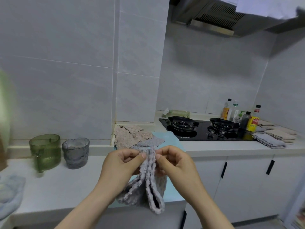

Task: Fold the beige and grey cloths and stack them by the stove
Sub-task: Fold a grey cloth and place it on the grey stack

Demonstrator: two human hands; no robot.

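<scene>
— Where does the camera sit?
— On the person's head, right at the counter point(57, 192). It looks forward and down, toward the tiled wall point(66, 71).
— How near is it to the work?
— Very near. The left hand point(122, 164) and right hand point(175, 162), pinching a grey cloth point(148, 187), fill the low middle, with both forearms point(89, 207) coming in from the bottom edge.
— And the rest of the room?
— The stove point(203, 131) lies farther back on the right, and the hood point(214, 17) cuts the top right corner. It's a wide lens; straight lines bow toward the edges.
</scene>
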